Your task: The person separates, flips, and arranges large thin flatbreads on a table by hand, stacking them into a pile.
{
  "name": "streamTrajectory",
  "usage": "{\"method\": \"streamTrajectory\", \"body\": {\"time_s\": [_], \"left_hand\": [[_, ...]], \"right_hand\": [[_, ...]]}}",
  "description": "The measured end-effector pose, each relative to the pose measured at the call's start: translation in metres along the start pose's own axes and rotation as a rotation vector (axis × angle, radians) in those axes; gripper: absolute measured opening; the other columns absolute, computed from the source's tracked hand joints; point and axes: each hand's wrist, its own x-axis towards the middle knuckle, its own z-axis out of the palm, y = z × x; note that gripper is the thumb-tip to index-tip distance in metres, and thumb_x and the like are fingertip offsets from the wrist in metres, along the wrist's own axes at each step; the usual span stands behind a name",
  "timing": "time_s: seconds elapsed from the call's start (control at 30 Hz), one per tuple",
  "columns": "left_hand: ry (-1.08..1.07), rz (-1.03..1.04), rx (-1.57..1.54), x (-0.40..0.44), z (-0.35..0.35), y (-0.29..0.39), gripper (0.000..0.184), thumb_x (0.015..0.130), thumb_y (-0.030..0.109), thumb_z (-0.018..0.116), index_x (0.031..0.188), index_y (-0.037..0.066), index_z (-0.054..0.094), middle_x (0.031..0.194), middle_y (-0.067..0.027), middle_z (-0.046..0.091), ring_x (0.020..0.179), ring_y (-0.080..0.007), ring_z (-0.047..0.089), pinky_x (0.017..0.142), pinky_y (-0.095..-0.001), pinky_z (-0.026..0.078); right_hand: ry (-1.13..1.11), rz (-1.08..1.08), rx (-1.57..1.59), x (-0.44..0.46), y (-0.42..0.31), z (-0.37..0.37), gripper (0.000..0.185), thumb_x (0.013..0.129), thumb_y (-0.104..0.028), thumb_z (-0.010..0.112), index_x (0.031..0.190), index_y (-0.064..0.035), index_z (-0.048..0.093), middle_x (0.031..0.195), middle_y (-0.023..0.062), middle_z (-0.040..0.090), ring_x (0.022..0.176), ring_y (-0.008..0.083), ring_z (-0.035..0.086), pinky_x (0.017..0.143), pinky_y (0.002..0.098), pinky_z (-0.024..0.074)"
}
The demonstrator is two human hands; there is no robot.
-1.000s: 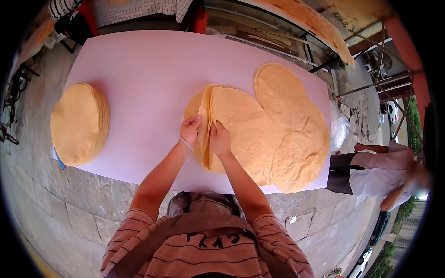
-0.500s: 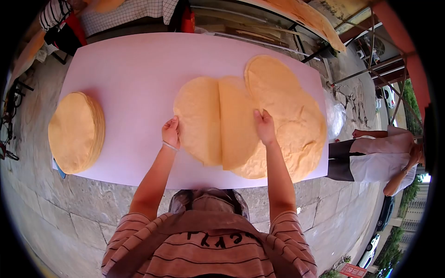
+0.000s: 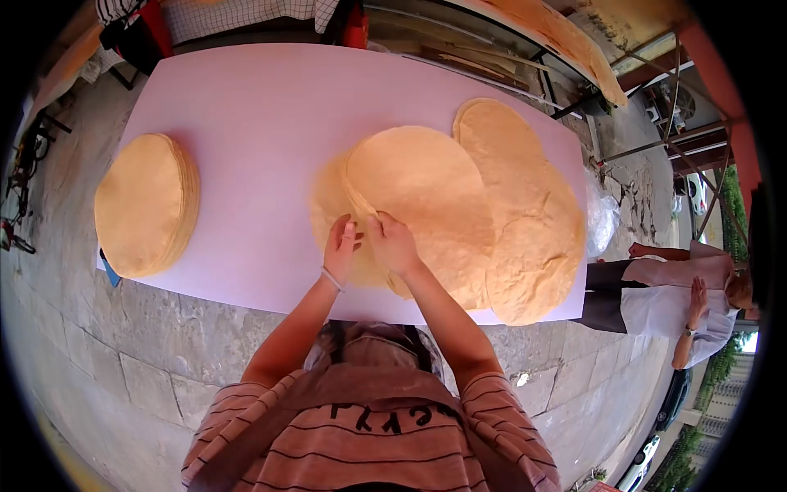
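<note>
My right hand (image 3: 395,243) pinches the left edge of a thin, round, tan-yellow sheet, like a large pancake (image 3: 430,189). Close beside it, my left hand (image 3: 342,248) has its fingers loosely bent and apart, over a second, motion-blurred sheet (image 3: 326,193) that shows from under the first. Whether the left fingertips touch that sheet I cannot tell. More round sheets (image 3: 537,238) lie overlapping and wrinkled to the right, partly covered by the front one. A neat stack of similar sheets (image 3: 143,205) stands at the table's left end.
A pale pink-white table (image 3: 254,123) carries everything. Beyond its right end stands a person (image 3: 676,283), near a clear plastic bag (image 3: 602,215). Racks with large sheets (image 3: 566,37) and wooden boards (image 3: 475,70) are behind the far edge. Paved ground (image 3: 156,369) lies on my side.
My hands have come together from opposite sides of the sheets, the right moving left. The folded-looking sheet now lies spread rightward, with another blurred beneath. The view has shifted slightly.
</note>
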Motion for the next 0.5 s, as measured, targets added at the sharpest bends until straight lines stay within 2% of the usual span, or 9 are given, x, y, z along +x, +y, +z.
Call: {"method": "streamTrajectory", "body": {"time_s": [0.07,0.17,0.2,0.27,0.3,0.37,0.4,0.47,0.5], "left_hand": [[0.094,-0.002,0.111,0.011,-0.006,-0.029,0.042,0.09,0.031,0.051,0.116,-0.001,0.045,0.105,-0.011,0.055,0.088,-0.0183,0.055,0.076,-0.0296,0.045],[0.122,-0.022,0.173,0.016,-0.015,-0.034,0.034,0.091,0.029,0.05,0.106,0.0,0.052,0.094,-0.0068,0.059,0.083,-0.0145,0.055,0.073,-0.0262,0.045],[0.115,-0.041,0.181,0.011,-0.019,-0.035,0.032,0.091,0.029,0.05,0.103,-0.001,0.054,0.09,-0.0057,0.06,0.081,-0.0133,0.055,0.072,-0.0254,0.045],[0.119,0.045,0.37,0.013,-0.02,-0.034,0.03,0.091,0.028,0.05,0.097,-0.001,0.055,0.085,-0.0056,0.06,0.075,-0.013,0.055,0.068,-0.026,0.046],[0.119,0.094,0.464,0.018,-0.019,-0.033,0.029,0.091,0.027,0.05,0.094,-0.002,0.056,0.082,-0.0056,0.061,0.072,-0.0128,0.056,0.066,-0.0263,0.047],[0.112,0.083,0.424,0.034,-0.03,-0.041,0.03,0.091,0.026,0.049,0.091,-0.003,0.056,0.076,-0.0103,0.06,0.067,-0.0176,0.058,0.061,-0.0296,0.047],[0.107,0.076,0.406,0.04,-0.039,-0.043,0.03,0.09,0.026,0.048,0.09,-0.003,0.055,0.072,-0.0127,0.06,0.064,-0.0201,0.059,0.058,-0.0312,0.048],[0.17,-0.035,0.59,0.04,-0.05,-0.024,0.029,0.09,0.024,0.048,0.089,-0.003,0.056,0.069,-0.012,0.059,0.06,-0.0204,0.058,0.054,-0.0328,0.048],[0.199,-0.088,0.68,0.042,-0.056,-0.015,0.028,0.09,0.023,0.048,0.089,-0.003,0.056,0.068,-0.0117,0.059,0.059,-0.0205,0.058,0.052,-0.0336,0.048]], "right_hand": [[0.004,0.07,0.194,-0.004,0.036,0.059,0.034,0.09,-0.032,0.042,0.092,-0.0013,0.057,0.081,0.0203,0.061,0.075,0.0341,0.059,0.066,0.0393,0.0454],[-0.031,0.119,0.526,-0.006,0.061,0.078,0.035,0.09,-0.031,0.043,0.093,-0.0002,0.058,0.076,0.0147,0.061,0.069,0.0249,0.058,0.065,0.0344,0.0448],[-0.069,0.143,0.562,-0.01,0.064,0.077,0.033,0.09,-0.03,0.044,0.092,0.0002,0.058,0.076,0.0099,0.059,0.069,0.0189,0.055,0.064,0.0305,0.0437],[-0.135,0.177,0.635,-0.007,0.066,0.066,0.03,0.091,-0.028,0.048,0.09,0.0009,0.057,0.077,0.0003,0.056,0.069,0.0067,0.049,0.061,0.0226,0.0415],[-0.117,0.217,0.714,-0.005,0.07,0.063,0.03,0.091,-0.027,0.048,0.09,0.0012,0.057,0.077,0.0011,0.057,0.069,0.008,0.049,0.062,0.0234,0.0418],[0.129,0.102,0.412,0.003,0.082,0.033,0.032,0.091,-0.028,0.045,0.087,0.0016,0.056,0.071,0.0101,0.056,0.068,0.016,0.051,0.064,0.0304,0.0435],[0.335,-0.002,0.321,0.003,0.076,0.002,0.032,0.091,-0.028,0.045,0.087,0.0022,0.056,0.073,0.0142,0.058,0.069,0.0213,0.054,0.065,0.032,0.0437],[0.487,-0.075,0.114,0.011,0.088,-0.081,0.03,0.091,-0.026,0.044,0.089,0.0015,0.056,0.076,0.0214,0.059,0.07,0.0349,0.057,0.063,0.0368,0.0446],[0.566,-0.094,-0.084,0.008,0.081,-0.13,0.028,0.091,-0.024,0.044,0.089,0.0006,0.057,0.073,0.0219,0.058,0.067,0.0378,0.056,0.061,0.0391,0.0448]]}}
